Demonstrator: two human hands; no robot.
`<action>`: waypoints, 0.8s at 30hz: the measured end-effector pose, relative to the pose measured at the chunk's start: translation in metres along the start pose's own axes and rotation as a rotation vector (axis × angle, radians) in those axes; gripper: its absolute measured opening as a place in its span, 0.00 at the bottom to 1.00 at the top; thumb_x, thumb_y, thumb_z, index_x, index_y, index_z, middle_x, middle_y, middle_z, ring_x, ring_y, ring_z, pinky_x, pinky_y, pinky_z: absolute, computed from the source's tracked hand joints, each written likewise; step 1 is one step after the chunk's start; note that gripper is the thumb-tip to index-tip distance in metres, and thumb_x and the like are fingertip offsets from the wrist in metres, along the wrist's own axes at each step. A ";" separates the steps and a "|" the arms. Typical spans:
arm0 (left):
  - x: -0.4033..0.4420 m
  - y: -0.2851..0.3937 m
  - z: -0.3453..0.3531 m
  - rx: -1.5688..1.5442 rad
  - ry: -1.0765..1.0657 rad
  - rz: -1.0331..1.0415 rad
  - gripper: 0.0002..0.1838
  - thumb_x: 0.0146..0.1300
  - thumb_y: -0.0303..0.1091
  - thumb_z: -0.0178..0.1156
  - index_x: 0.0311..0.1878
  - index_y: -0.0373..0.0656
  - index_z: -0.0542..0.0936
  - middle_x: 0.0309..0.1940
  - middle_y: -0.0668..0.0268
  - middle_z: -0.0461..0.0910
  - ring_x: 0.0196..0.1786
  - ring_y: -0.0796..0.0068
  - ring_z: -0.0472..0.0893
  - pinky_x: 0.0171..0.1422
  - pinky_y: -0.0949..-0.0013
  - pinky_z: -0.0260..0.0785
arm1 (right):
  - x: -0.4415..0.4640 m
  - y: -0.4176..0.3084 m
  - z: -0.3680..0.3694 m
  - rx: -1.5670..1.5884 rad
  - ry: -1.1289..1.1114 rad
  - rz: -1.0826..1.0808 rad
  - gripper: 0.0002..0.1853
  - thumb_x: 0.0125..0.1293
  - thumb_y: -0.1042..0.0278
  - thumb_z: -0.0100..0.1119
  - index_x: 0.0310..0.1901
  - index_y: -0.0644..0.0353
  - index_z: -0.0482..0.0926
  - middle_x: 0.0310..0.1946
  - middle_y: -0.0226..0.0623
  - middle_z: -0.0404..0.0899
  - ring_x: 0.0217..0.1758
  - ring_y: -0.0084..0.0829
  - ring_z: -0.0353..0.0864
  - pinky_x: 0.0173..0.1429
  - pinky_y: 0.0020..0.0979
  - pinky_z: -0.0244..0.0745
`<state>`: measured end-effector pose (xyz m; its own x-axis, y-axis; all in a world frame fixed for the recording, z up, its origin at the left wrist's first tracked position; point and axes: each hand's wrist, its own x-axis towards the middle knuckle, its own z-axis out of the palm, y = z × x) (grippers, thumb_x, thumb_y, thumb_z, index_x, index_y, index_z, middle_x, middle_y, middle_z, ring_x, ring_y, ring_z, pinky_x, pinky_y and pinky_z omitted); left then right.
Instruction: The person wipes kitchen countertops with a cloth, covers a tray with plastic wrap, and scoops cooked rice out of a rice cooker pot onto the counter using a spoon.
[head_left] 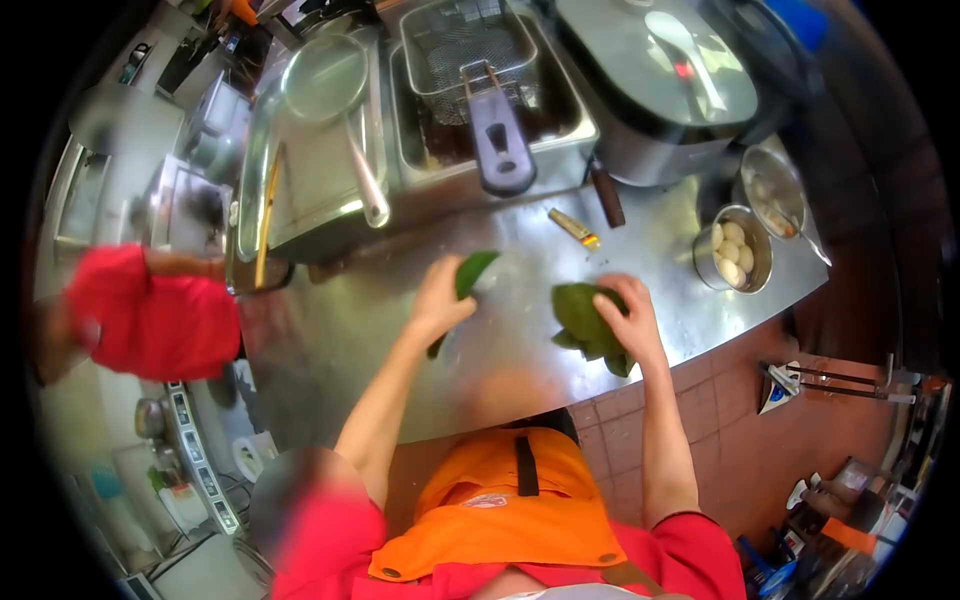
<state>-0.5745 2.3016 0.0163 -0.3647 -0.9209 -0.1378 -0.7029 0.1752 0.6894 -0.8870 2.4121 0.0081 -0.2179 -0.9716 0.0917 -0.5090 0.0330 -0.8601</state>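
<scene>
My left hand (440, 300) is closed around a dark green leaf (474, 271), which sticks out past the fingers on both sides. Further right, my right hand (630, 318) pinches a bunch of broad green leaves (578, 310) that hang below the fingers. Both hands are above the steel table (500, 352), apart from each other. Beyond them on the metal lies a small yellow tube or packet (574, 228), and near it the dark handle (607, 193) of some tool. Whether the left hand holds one leaf or more is hidden.
A deep fryer (575, 140) with a wire basket (470, 50) stands at the back, a strainer (325, 78) to its left. A rice cooker (640, 140) holds a white spoon (686, 50) on its lid. Right are a bowl of eggs (734, 250) and another bowl (770, 185). A person in red (160, 312) is left.
</scene>
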 end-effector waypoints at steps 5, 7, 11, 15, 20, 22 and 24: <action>-0.077 0.026 -0.030 -1.248 -0.053 -0.476 0.34 0.48 0.27 0.61 0.62 0.40 0.65 0.46 0.55 0.75 0.44 0.63 0.77 0.46 0.61 0.73 | 0.079 0.008 0.044 -0.447 0.148 -0.046 0.16 0.55 0.65 0.65 0.45 0.61 0.78 0.43 0.44 0.77 0.48 0.45 0.75 0.51 0.40 0.71; -0.081 0.023 -0.019 -1.623 -0.042 -0.534 0.35 0.49 0.28 0.62 0.64 0.42 0.65 0.51 0.52 0.75 0.46 0.58 0.78 0.45 0.55 0.75 | 0.085 0.011 0.058 -0.582 0.102 -0.054 0.16 0.54 0.66 0.65 0.43 0.63 0.78 0.41 0.45 0.78 0.44 0.45 0.78 0.48 0.39 0.74; -0.066 0.035 0.011 -1.844 -0.100 -0.507 0.34 0.51 0.27 0.60 0.65 0.45 0.65 0.59 0.51 0.71 0.51 0.53 0.78 0.44 0.55 0.74 | 0.062 -0.013 0.067 -0.193 0.024 -0.088 0.12 0.52 0.68 0.61 0.39 0.59 0.80 0.35 0.45 0.80 0.37 0.48 0.80 0.44 0.44 0.74; -0.059 0.039 0.032 -1.769 -0.301 -0.484 0.36 0.50 0.28 0.60 0.66 0.43 0.64 0.55 0.54 0.73 0.48 0.56 0.78 0.42 0.58 0.74 | 0.004 -0.070 0.075 -0.279 -0.245 -0.223 0.19 0.52 0.68 0.64 0.48 0.55 0.80 0.40 0.42 0.78 0.39 0.45 0.79 0.41 0.42 0.74; -0.079 0.040 0.028 -1.889 -0.207 -0.495 0.38 0.45 0.32 0.63 0.63 0.32 0.65 0.44 0.60 0.73 0.33 0.70 0.70 0.40 0.63 0.69 | -0.020 -0.080 0.035 0.175 -0.180 -0.012 0.23 0.57 0.68 0.64 0.56 0.58 0.75 0.49 0.44 0.75 0.51 0.44 0.77 0.52 0.39 0.73; -0.096 0.038 0.017 -1.953 -0.136 -0.500 0.39 0.45 0.32 0.63 0.63 0.33 0.64 0.42 0.61 0.73 0.32 0.71 0.70 0.40 0.65 0.67 | -0.022 -0.045 0.017 0.027 0.041 0.046 0.24 0.56 0.68 0.65 0.56 0.59 0.74 0.54 0.46 0.73 0.54 0.47 0.74 0.55 0.41 0.72; -0.117 0.040 0.003 -1.913 0.004 -0.509 0.36 0.43 0.32 0.64 0.60 0.42 0.67 0.54 0.61 0.73 0.32 0.72 0.69 0.40 0.66 0.66 | -0.031 -0.018 -0.010 -0.449 0.133 0.074 0.28 0.55 0.68 0.65 0.59 0.59 0.71 0.52 0.47 0.74 0.54 0.51 0.71 0.60 0.44 0.67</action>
<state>-0.5621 2.4173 0.0575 -0.3743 -0.7570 -0.5355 0.7359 -0.5939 0.3251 -0.8798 2.4446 0.0257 -0.3570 -0.9254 0.1272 -0.7913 0.2273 -0.5675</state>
